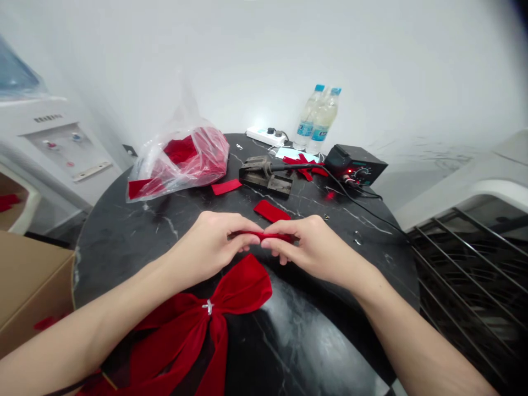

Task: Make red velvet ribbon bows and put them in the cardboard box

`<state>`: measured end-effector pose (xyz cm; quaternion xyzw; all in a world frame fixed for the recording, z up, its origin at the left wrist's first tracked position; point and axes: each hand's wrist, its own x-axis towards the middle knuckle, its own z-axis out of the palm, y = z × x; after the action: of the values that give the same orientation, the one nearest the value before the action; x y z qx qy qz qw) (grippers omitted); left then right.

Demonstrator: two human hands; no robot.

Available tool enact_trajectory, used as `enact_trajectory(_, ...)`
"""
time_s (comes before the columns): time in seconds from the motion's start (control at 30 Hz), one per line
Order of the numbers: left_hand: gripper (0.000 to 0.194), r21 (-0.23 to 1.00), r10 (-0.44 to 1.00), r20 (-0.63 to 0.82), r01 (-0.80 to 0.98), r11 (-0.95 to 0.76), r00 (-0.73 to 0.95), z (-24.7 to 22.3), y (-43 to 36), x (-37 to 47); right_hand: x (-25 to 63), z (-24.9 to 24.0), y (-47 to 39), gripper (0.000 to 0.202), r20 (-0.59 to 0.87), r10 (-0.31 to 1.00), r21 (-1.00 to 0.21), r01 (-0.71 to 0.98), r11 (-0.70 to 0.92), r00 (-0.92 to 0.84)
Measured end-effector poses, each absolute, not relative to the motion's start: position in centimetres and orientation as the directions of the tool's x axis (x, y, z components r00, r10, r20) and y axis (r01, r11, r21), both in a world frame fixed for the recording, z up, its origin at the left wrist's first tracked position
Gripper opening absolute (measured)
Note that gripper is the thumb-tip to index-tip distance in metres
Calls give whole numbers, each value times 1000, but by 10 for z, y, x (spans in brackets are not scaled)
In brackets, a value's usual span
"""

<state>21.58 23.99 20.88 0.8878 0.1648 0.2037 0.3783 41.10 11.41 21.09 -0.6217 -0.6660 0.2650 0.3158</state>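
Note:
Above the middle of the table, my left hand [220, 237] and my right hand [303, 237] meet tip to tip. Both pinch one folded strip of red fabric [284, 237] between thumbs and fingers; much of it is hidden by the fingers. Just beyond my right hand lies another flat red fabric piece [271, 210]. Below my hands, a large red velvet bow [243, 286] with a silvery cross-shaped ornament [208, 307] at its knot rests toward the near edge, partly behind my left forearm.
A soldering station [357, 165] with a cable and an iron stand [268, 179] sits at the back. Also there are a plastic bag of red fabric [181, 159], red scraps [305, 165], water bottles [317, 121] and a power strip [266, 136]. A cardboard box [33, 275] stands left.

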Motion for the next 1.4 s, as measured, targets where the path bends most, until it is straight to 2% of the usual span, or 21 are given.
enact_trajectory(0.13,17,717,455,281,130,-685,845,210,238,215,413,211,115,36,192,981,-645,749,150,-30)
enact_trajectory(0.23,16,728,457,281,123,-675,844,212,237,214,413,210,114,25,162,985,-728,668,154,-51)
enact_trajectory(0.37,19,742,441,217,146,-654,871,213,238,213,412,209,113,26,109,994,-798,593,106,-31)
enact_trajectory(0.43,22,684,402,201,165,-710,893,214,238,213,411,209,113,27,128,991,-766,631,120,-33)
enact_trajectory(0.53,27,525,339,215,185,-831,916,215,238,213,410,210,113,26,160,985,-696,700,162,-69)
enact_trajectory(0.6,28,492,329,210,191,-849,921,215,238,213,410,210,113,28,156,984,-684,709,172,-89)
enact_trajectory(0.8,22,621,388,198,191,-760,900,212,245,213,414,210,112,35,186,982,-694,702,157,-34)
enact_trajectory(0.93,24,620,374,208,174,-765,904,212,246,212,415,208,111,27,99,995,-845,529,79,9)
enact_trajectory(1.07,25,652,372,186,169,-739,910,214,244,211,414,207,112,24,56,998,-910,413,34,39)
enact_trajectory(1.27,23,870,472,63,183,-458,880,216,239,213,412,211,114,23,44,997,-943,333,19,68)
enact_trajectory(1.4,18,888,525,88,172,-426,846,217,238,214,410,213,114,19,38,997,-954,300,16,67)
